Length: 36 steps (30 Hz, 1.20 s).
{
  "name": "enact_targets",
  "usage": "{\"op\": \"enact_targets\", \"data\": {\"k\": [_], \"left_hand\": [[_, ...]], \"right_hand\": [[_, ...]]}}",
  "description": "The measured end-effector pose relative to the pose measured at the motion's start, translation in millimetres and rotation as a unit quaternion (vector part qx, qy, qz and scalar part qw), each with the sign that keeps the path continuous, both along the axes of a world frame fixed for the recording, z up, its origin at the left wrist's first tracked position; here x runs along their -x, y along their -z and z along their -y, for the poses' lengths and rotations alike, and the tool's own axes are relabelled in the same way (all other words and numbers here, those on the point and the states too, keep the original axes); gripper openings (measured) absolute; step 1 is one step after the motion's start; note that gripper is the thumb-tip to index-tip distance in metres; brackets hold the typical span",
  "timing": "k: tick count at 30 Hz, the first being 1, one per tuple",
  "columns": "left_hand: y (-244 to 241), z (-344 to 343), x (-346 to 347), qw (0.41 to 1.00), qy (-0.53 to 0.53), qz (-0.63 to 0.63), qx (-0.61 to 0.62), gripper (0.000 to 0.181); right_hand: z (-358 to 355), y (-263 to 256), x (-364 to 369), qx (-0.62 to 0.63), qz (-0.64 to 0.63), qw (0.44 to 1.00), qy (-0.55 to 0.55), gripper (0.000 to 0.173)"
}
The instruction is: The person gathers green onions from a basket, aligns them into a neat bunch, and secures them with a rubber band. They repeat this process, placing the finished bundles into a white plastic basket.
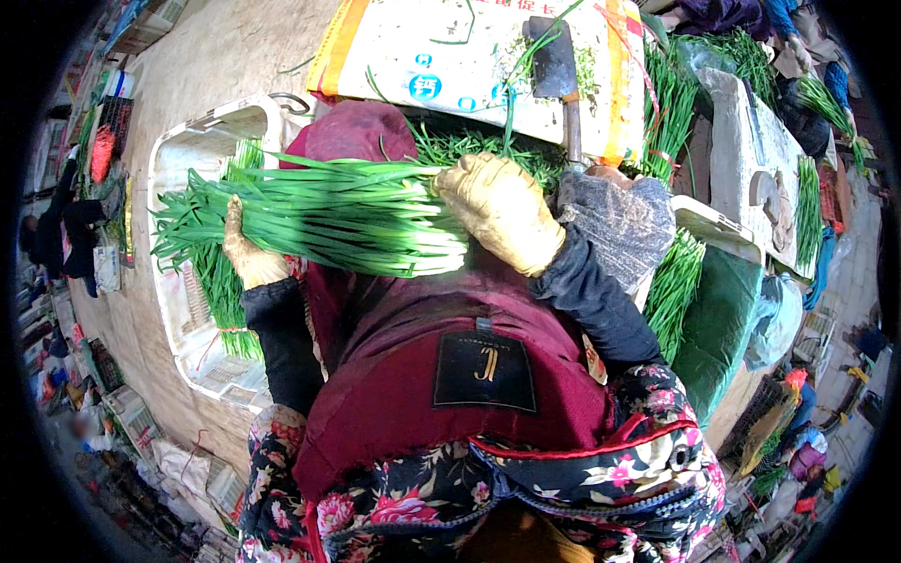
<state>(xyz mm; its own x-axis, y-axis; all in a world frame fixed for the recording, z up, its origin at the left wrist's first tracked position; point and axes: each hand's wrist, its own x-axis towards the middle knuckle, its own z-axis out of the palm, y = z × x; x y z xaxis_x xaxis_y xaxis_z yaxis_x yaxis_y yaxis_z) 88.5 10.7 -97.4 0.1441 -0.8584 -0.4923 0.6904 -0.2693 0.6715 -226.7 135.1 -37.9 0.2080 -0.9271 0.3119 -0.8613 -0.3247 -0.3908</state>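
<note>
A thick bunch of garlic chives point(331, 214) lies crosswise above my lap, leaf tips to the left and pale stem ends to the right. My left hand point(252, 253), in a tan glove, holds it from below near the leafy end, thumb up against the side. Gloved in the same tan, my right hand point(501, 211) is curled over the upper corner of the stem ends; its fingertips are partly hidden. Beyond the bunch, a cleaver point(554, 63) with a worn handle rests on a printed woven sack point(380, 67). Loose green trimmings point(486, 144) lie below the sack's near edge.
At left stands a white plastic crate point(165, 281) holding tied chives point(229, 302). More chives point(676, 281) sit in a crate at right, beside a green sheet point(725, 324). Further bundles point(665, 112) stand near the sack. Other people point(795, 42) work at upper right.
</note>
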Motion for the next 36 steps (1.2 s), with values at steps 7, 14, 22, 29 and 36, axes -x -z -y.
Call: {"op": "enact_targets", "data": {"k": [7,14,22,29,36], "left_hand": [[-4,-6,0,0.998,0.048,-0.035,0.038,0.035],[-9,-5,0,0.994,0.078,-0.018,0.079,0.036],[-25,-10,9,0.996,0.064,-0.028,0.063,0.036],[-20,-6,7,0.993,0.081,-0.025,0.082,0.039],[-15,-4,6,0.995,0.066,0.016,0.071,0.039]], "right_hand": [[-3,-2,-8,-0.058,0.079,0.995,-0.013,0.023],[-2,17,-16,-0.121,0.175,0.977,-0.002,0.023],[-8,21,-25,-0.203,0.263,0.942,0.045,0.019],[-13,57,-22,-0.173,0.37,0.912,-0.02,0.02],[-7,40,-17,-0.263,0.276,0.924,-0.044,0.015]]}}
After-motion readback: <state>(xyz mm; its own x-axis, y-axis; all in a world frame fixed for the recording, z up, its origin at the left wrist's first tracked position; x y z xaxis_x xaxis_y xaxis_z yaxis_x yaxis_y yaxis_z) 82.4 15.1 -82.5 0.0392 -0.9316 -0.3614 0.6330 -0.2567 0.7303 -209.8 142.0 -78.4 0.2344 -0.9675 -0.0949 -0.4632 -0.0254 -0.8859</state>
